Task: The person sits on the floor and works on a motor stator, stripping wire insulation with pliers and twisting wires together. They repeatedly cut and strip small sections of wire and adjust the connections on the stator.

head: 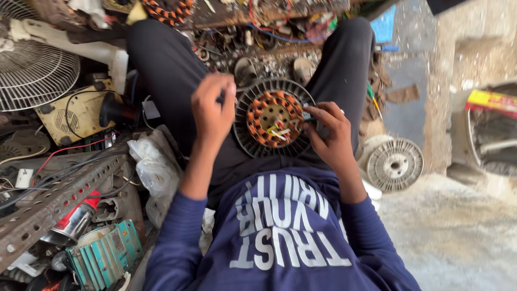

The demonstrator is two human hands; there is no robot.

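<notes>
A round fan motor stator [273,118] with copper-orange windings and a grey finned rim rests on my lap between my legs in dark trousers. My left hand [214,108] is raised at the stator's left edge, fingers curled closed near the rim; whether it pinches a wire or small tool is hidden. My right hand [329,134] holds the stator's right side, fingers pressed on a small dark part at the windings. Loose white and yellow wire ends [280,132] stick out near the stator's centre.
A second finned motor housing [395,164] lies on the floor at right. Left of my legs are a fan guard [32,73], a beige motor casing [75,116], a perforated metal angle bar [48,207], a spray can [72,223], and crumpled plastic [153,167]. Scrap parts clutter the far floor.
</notes>
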